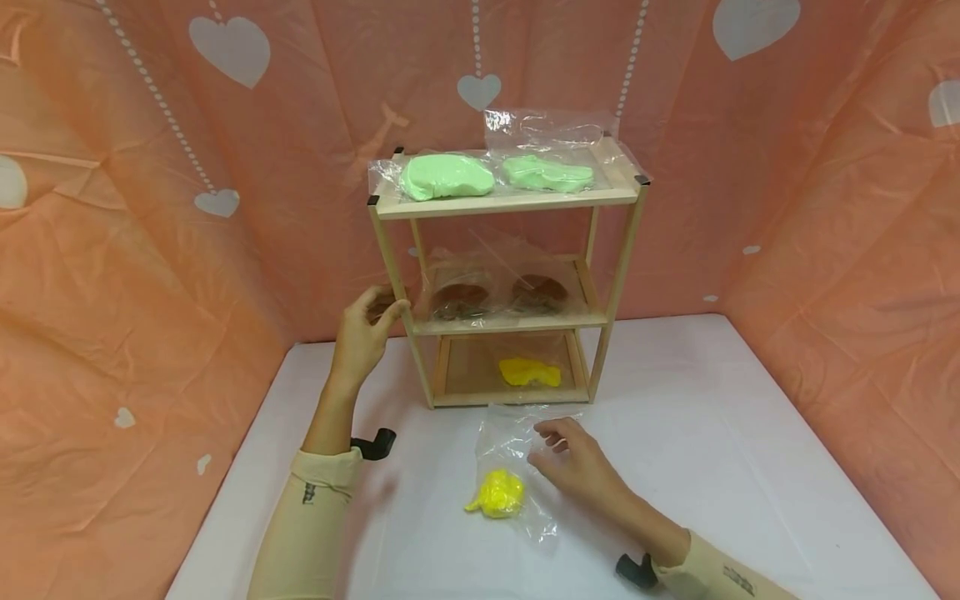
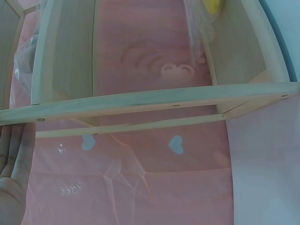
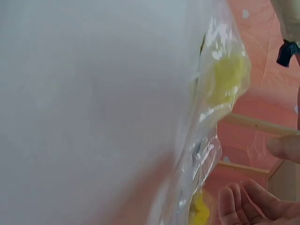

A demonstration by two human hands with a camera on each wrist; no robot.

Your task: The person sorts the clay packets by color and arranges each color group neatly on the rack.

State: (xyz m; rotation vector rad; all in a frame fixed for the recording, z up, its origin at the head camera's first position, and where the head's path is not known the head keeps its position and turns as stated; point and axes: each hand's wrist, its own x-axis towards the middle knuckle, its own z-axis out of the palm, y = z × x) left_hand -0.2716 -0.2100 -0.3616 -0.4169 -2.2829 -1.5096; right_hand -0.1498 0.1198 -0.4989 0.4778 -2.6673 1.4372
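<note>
A small wooden three-tier shelf [image 1: 506, 323] stands on the white table in the head view. My left hand [image 1: 362, 333] grips its left front post at middle-tier height, thumb in front; the left wrist view shows its fingers [image 2: 14, 150] reaching behind the wood. My right hand [image 1: 581, 467] hovers in front of the shelf, fingers loosely bent, thumb apart, nothing between them. Beside it on the table lies a clear plastic bag [image 1: 510, 437] with a yellow lump [image 1: 501, 493] at its near end. The right wrist view shows the yellow lump [image 3: 227, 79] through the plastic.
Two pale green lumps [image 1: 447, 177] in clear bags lie on the top tier. Two brown round pieces [image 1: 538, 292] in plastic sit on the middle tier, and a yellow piece [image 1: 529, 372] on the bottom one. Pink cloth [image 1: 315, 250] with hearts encloses the table.
</note>
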